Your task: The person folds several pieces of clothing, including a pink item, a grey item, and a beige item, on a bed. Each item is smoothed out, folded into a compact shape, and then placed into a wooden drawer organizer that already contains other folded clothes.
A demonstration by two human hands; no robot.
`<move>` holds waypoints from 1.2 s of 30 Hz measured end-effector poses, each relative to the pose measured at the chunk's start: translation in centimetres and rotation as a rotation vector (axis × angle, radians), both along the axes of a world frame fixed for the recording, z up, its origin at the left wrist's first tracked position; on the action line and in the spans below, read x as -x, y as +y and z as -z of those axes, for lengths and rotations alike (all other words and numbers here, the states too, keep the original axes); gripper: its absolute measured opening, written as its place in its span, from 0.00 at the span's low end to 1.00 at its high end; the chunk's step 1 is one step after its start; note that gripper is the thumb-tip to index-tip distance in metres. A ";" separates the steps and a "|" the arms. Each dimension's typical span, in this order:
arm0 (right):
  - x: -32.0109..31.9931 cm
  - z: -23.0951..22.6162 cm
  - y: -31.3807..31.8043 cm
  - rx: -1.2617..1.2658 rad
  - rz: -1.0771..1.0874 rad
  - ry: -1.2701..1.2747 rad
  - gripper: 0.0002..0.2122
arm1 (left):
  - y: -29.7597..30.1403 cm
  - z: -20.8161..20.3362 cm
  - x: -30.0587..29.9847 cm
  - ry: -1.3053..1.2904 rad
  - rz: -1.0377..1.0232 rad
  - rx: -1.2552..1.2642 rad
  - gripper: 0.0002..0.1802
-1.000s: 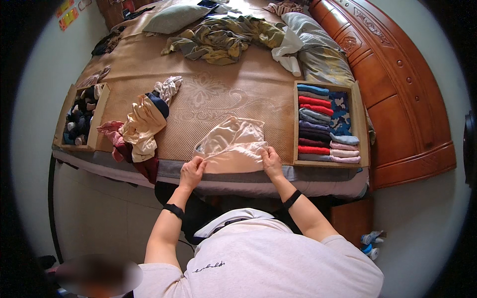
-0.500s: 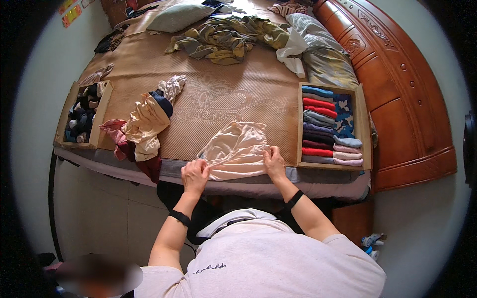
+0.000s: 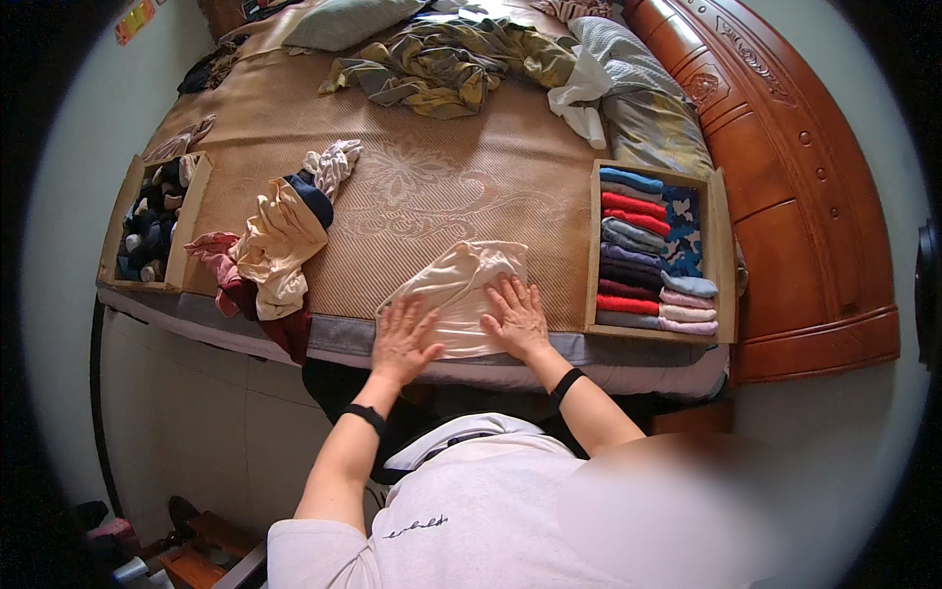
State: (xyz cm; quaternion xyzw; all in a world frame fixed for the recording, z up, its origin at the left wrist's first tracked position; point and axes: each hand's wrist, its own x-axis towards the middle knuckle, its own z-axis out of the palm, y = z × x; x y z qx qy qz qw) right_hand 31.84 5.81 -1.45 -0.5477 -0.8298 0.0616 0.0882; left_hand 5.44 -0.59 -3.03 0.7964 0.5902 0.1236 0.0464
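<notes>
A pale cream-pink garment (image 3: 454, 294) lies spread near the front edge of the bed, with soft wrinkles across it; its exact kind is hard to tell. My left hand (image 3: 400, 339) rests flat on its left side, fingers spread. Against its right side my right hand (image 3: 516, 319) is pressed, also flat with fingers apart. Neither hand grips the cloth. To the right stands a box (image 3: 593, 250) holding folded clothes (image 3: 633, 221) in neat rows, red, blue, grey, purple and pink.
Left of the garment is a loose heap of clothes (image 3: 280, 245). Beyond it stands a box (image 3: 191, 221) of dark, balled pieces. A crumpled yellow-grey cover (image 3: 442, 69) and a pillow (image 3: 351, 22) lie farther back on the woven mat (image 3: 412, 187). A carved wooden headboard (image 3: 775, 187) rises at the right.
Both hands have let go of the garment's edges and now lie open on top of it. The cloth looks flatter. The view has shifted slightly.
</notes>
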 end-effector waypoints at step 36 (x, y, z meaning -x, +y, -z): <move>1.1 -8.7 9.2 -0.080 -0.214 0.357 0.08 | 5.7 -0.3 -8.9 -0.071 0.376 0.096 0.29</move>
